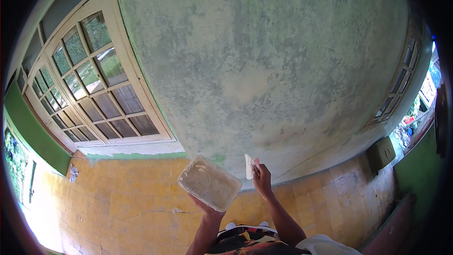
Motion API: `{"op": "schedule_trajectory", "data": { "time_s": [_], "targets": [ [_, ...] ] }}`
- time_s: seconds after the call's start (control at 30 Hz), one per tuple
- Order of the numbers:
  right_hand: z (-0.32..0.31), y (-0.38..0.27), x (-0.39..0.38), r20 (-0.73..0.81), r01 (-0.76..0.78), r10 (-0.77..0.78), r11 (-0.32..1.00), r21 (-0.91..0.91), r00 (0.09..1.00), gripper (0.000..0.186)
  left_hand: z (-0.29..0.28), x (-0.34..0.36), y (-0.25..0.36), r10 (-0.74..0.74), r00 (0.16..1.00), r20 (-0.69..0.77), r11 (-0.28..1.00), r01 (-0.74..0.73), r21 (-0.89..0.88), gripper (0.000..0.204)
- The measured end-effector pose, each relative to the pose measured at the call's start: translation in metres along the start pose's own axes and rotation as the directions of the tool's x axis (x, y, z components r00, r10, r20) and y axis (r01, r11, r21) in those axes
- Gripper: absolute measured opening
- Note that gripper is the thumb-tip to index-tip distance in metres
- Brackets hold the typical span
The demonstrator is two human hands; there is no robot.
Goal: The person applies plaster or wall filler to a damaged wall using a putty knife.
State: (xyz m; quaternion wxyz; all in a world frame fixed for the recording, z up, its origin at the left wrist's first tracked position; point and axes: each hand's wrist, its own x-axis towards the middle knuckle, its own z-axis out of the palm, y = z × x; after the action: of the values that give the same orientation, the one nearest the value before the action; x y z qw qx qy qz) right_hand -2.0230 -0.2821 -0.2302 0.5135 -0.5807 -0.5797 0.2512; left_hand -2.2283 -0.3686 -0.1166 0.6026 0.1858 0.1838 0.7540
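Observation:
My left hand (pixel 203 203) is closed on a rectangular plastic tub (pixel 209 183) smeared with pale paste, holding it from below and the side. My right hand (pixel 262 177) grips a putty knife (pixel 248 165) whose flat blade, coated in white paste, stands upright just right of the tub. Both are held in front of a mottled grey-green wall (pixel 264 42), which has a lighter patch near its middle. Whether the knife touches the wall I cannot tell.
A white-framed glass window (pixel 110 67) is at the left, another (pixel 398 80) at the right. Yellow tiled floor (pixel 122 193) runs below, with a crumpled scrap (pixel 73 173) at the left. A dark boxy object (pixel 380 153) and a green low wall (pixel 420 170) stand at the right.

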Motion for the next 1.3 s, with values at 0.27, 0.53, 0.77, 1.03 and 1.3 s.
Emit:
{"op": "schedule_trajectory", "data": {
  "time_s": [0.27,0.53,0.77,1.03,1.3],
  "targets": [
    [-0.102,0.09,-0.042,0.04,-0.374,0.445,0.795,-0.478,0.895,0.027,0.015,0.012,-0.052,-0.096,0.993,0.073,0.986,0.105,-0.132,0.073],
    [-0.191,0.106,-0.056,0.074,-0.711,0.715,0.699,-0.077,0.695,0.025,0.048,0.014,-0.099,-0.26,0.965,0.048,0.949,0.264,-0.172,0.072],
    [-0.223,0.07,-0.02,0.055,-0.581,0.579,0.811,0.069,0.814,0.024,0.058,0.004,-0.144,-0.281,0.956,0.084,0.937,0.292,-0.193,0.072],
    [-0.255,-0.014,0.051,0.141,-0.117,0.137,0.983,-0.143,0.98,0.02,0.068,-0.026,-0.176,-0.167,0.984,-0.059,0.968,0.152,-0.199,0.08],
    [-0.245,-0.156,0.114,0.111,0.497,-0.485,0.852,-0.165,0.868,0.031,0.074,-0.053,-0.163,-0.073,0.995,-0.074,0.985,0.061,-0.162,0.076]
  ]
}}
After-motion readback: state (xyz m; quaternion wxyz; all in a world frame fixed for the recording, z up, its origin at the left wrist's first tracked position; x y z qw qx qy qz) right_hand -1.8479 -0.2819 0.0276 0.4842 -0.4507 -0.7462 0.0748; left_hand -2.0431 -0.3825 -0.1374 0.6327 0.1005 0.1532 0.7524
